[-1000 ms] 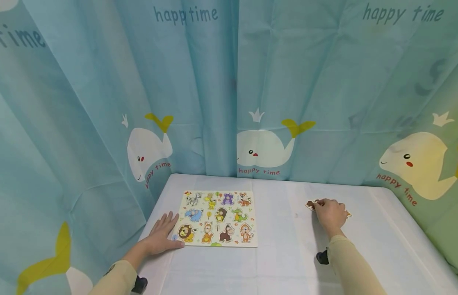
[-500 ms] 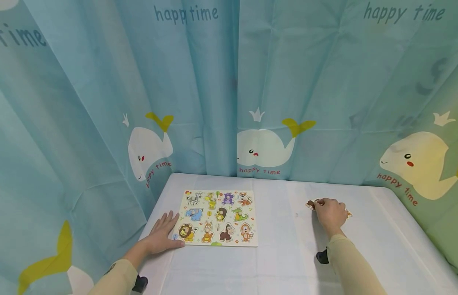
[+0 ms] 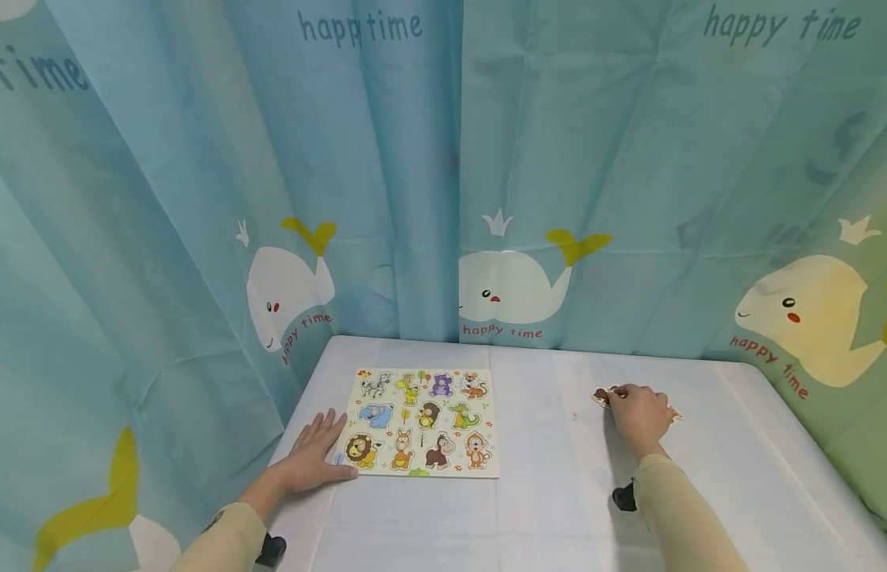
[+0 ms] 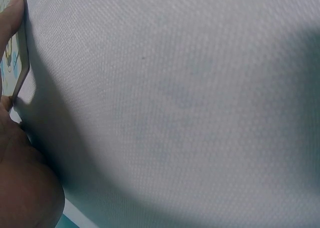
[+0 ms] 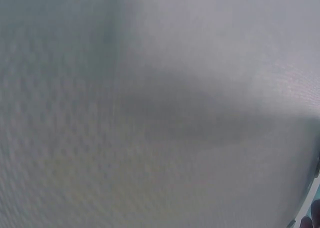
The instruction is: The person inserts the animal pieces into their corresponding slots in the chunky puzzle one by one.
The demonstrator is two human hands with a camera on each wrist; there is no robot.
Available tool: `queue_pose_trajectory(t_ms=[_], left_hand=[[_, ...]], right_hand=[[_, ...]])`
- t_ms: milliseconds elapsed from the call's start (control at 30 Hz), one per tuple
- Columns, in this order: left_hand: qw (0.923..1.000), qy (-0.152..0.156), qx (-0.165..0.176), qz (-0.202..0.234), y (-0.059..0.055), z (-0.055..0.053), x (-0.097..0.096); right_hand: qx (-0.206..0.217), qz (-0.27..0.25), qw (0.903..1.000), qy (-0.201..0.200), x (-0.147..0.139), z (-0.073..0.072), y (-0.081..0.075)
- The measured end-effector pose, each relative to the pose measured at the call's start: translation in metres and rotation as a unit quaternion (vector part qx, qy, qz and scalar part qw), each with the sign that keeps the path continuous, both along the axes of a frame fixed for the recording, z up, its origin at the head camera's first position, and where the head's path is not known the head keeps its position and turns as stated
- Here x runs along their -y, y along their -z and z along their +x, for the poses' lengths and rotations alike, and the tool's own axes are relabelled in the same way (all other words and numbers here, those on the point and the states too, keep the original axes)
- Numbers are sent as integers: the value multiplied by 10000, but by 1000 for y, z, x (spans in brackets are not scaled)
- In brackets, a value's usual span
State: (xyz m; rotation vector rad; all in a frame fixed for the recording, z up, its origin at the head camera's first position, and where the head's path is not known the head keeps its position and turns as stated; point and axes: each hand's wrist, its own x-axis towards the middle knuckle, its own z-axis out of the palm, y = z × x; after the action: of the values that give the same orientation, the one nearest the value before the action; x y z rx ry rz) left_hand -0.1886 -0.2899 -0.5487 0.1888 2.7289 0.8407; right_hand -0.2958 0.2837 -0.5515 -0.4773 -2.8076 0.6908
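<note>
On the left of the table, in the head view, lies a pale animal puzzle board [image 3: 494, 469] with a lion, a gorilla, a monkey and several other animals on it. My left hand [image 3: 310, 457] rests at its left edge, fingers spread and straight, thumb at the near left corner. The left wrist view has that thumb [image 4: 11, 20] against the board's edge [image 4: 22, 67]. At the right, my right hand [image 3: 642, 417] pinches a brown, white-rimmed puzzle piece [image 3: 600, 396]. An orange, white-edged part [image 3: 675, 415] shows beyond the hand; the rest is hidden beneath it.
The white-covered table [image 3: 543, 492] extends between the board and the right hand. Behind it hangs a blue curtain [image 3: 400, 199] with whales. A black wrist camera [image 3: 625, 498] sits under the right wrist, another black one [image 3: 271, 551] under the left.
</note>
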Motion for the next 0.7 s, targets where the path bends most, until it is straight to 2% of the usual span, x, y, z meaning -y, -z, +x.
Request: queue_pose_trajectory(t_ms=[400,633,700], left_hand=[[9992,101,-250,291,9,-1,4],[9999,60,-108,105,7,-1,3],[9999,43,-118,98,10,-2,4]], right_hand=[[51,99,9998,-145,-1,1,-7],[147,140,9994,-291,-1,1,-12],[134,138,9993,-328,-1,0,-12]])
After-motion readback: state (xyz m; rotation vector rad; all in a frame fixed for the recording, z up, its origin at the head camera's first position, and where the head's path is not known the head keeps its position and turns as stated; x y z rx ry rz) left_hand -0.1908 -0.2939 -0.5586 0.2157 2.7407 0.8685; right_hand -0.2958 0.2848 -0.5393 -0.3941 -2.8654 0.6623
